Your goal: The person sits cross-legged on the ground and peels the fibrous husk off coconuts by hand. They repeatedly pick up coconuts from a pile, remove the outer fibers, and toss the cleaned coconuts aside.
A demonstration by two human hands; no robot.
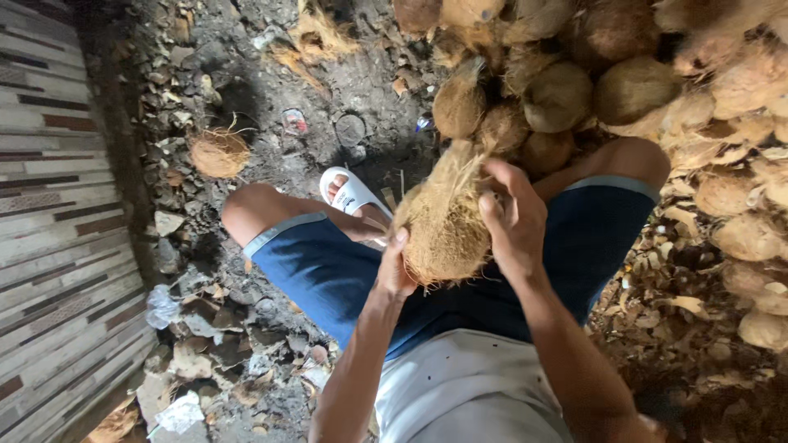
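Coconut, shaggy and tan with loose fibre, held up over the lap between both hands, just above the blue shorts. Left hand cupped under its near side, thumb pressed against the husk; right hand clamped over the far side, fingers curled tight into the fibre. Both grips closed on the coconut, nothing slack. Knees spread wide, white shirt below, one foot in a white sandal planted on the dirt.

Ground dark, packed earth, rough and littered: scraps of husk, dry leaves, small stones, bits of pale wrapper and plastic. Single fibrous husk ball lying apart on the dirt, well clear of the hands. Round dark lid-like disc pressed flat into the soil nearby.

Heap of coconuts piled high just beyond the held one, brown and pale shells stacked close, running down the right side with husk shavings thick beneath. Tiled wall along the left edge, striped in grey, cream and brown bands, meeting the earth directly.
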